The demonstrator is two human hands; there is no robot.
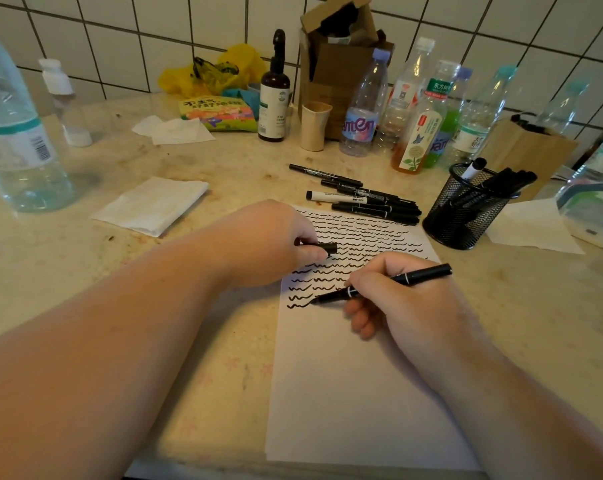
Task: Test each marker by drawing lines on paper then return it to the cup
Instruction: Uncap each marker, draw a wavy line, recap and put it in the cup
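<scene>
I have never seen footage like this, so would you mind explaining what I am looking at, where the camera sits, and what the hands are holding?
There is no machine here: a person wears one camera on the head, looking down at their own bare hands. The right hand holds a black marker, its tip on the paper at the end of a wavy line. The left hand rests on the paper, gripping what looks like the marker's cap. More markers lie loose beyond the paper, beside a black mesh cup holding others. Bottles and tissues clutter the counter.

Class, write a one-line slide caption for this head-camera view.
Right hand draws wavy lines on paper with a marker; left hand holds its cap.
</scene>
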